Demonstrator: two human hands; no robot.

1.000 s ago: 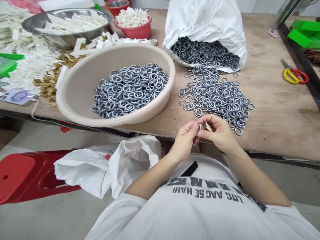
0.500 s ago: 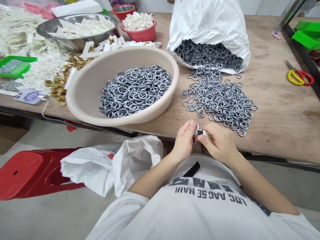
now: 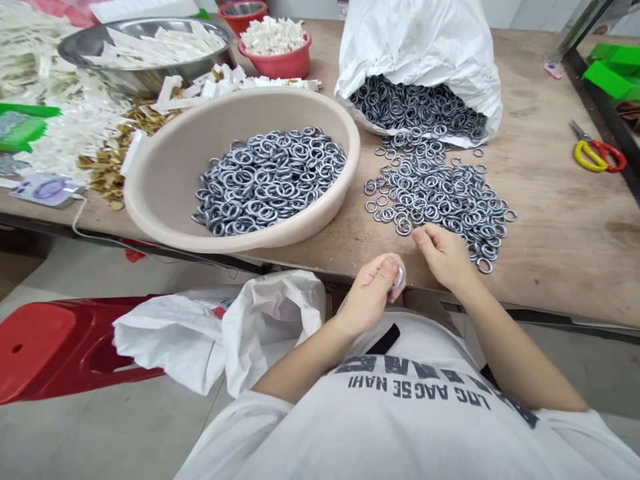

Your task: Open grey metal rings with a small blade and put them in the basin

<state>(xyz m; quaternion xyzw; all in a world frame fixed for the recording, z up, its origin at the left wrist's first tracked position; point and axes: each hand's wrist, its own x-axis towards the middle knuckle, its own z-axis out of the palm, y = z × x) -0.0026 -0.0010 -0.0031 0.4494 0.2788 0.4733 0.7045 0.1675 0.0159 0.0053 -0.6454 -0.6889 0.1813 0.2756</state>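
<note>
My left hand (image 3: 373, 293) is closed at the table's front edge, pinching a metal ring (image 3: 399, 277) between thumb and fingers. My right hand (image 3: 443, 253) lies a little farther out, fingers curled, fingertips touching the near edge of a loose pile of grey metal rings (image 3: 440, 193) on the wooden table (image 3: 560, 220). What the right fingers hold, if anything, is hidden. A beige plastic basin (image 3: 165, 180) to the left holds many more rings. A white sack (image 3: 425, 47) behind the pile spills rings out of its mouth.
Yellow-and-red scissors (image 3: 597, 155) lie at the right. A steel bowl (image 3: 135, 60) and a red bowl (image 3: 275, 57) hold white pieces at the back left, with white and brown scraps around them. A white bag (image 3: 240, 327) and a red stool (image 3: 55, 347) sit below the table.
My hands were together over one ring; now they have parted. The right hand has reached forward to the ring pile, and the left stays near the edge with the ring.
</note>
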